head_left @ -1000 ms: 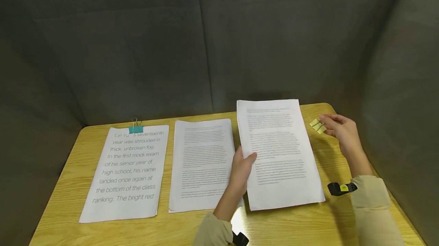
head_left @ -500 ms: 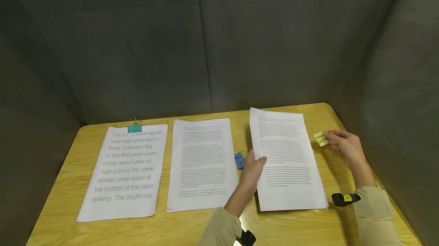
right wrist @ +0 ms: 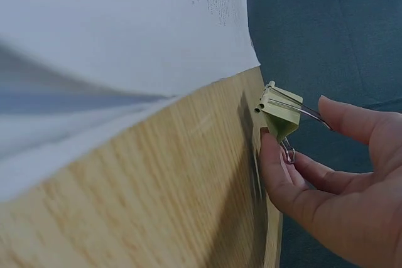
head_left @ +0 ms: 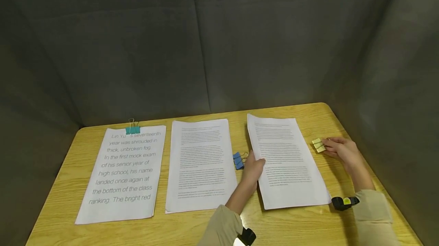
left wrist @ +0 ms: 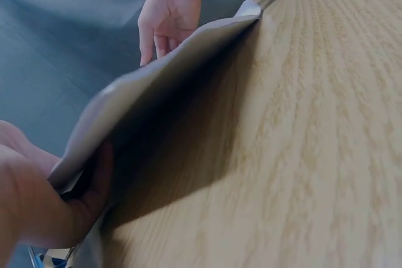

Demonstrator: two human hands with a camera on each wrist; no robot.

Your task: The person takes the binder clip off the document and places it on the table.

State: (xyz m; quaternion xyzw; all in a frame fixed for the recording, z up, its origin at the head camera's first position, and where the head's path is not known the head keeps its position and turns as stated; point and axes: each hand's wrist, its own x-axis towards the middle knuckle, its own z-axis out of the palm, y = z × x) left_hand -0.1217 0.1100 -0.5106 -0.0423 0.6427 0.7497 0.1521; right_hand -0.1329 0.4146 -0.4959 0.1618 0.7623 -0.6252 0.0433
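Left hand point(head_left: 253, 168): grip closed on the left edge of the right-hand paper stack point(head_left: 286, 169), thumb on the printed face, fingers underneath. That edge stands off the wooden surface point(head_left: 291, 230), with a dark shadow in the gap below, plain in the left wrist view.

Right hand point(head_left: 345, 152): grip a light pinch on a yellow binder clip point(head_left: 318, 145), thumb at one wire handle, fingertips at the other. Clip is raised, just beyond the stack's right edge, apart from the paper.

Blue binder clip point(head_left: 238, 161) near the left hand, between the held stack and the middle paper stack point(head_left: 202, 162); cannot tell whether it touches the latter. Middle stack lies flat, small print.

Farthest left, large-print stack point(head_left: 120, 177), teal binder clip point(head_left: 132, 130) on its top edge, wire handles upright. Dark grey cloth point(head_left: 137, 66) behind. Beige sleeves point(head_left: 221, 226) on both arms.
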